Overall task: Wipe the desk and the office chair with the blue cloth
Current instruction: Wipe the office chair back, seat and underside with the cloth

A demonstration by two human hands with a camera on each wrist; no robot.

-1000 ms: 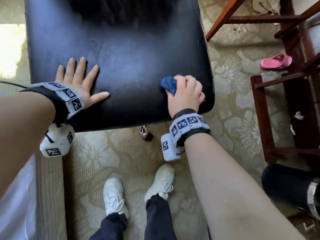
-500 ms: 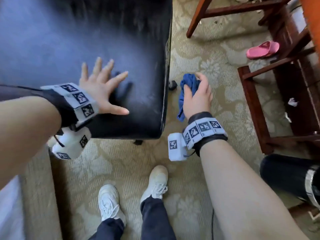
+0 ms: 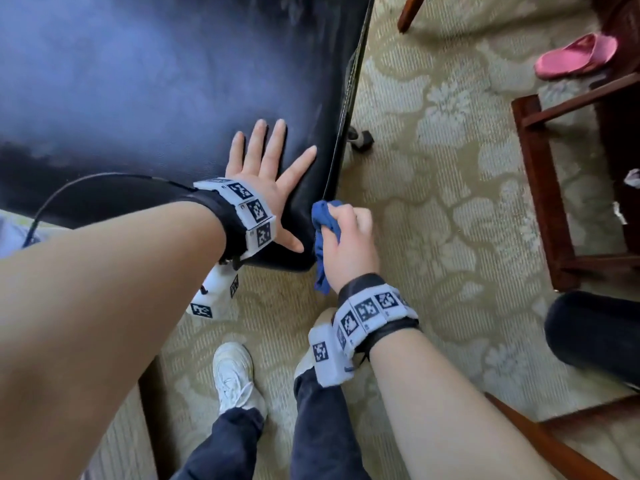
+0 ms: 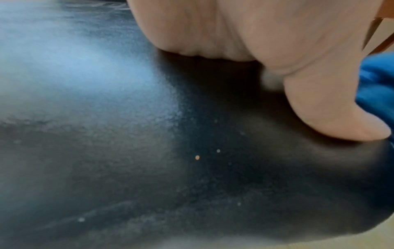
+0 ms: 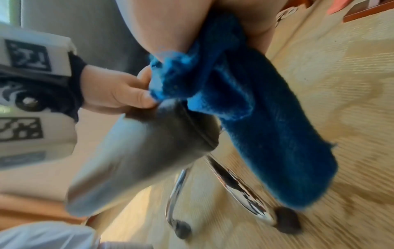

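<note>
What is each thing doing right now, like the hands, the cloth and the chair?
Left hand: flat on the seat, fingers spread.
Right hand: gripping the blue cloth.
Blue cloth: bunched, one end hanging down, against the seat's corner.
Office chair seat: held steady, tiny specks on it.
Pink slipper: lying on the carpet.

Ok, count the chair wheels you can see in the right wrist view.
2. One wheel sits at the bottom centre under the chrome leg; the other wheel is lower right, below the hanging blue cloth. The seat may hide more.
</note>
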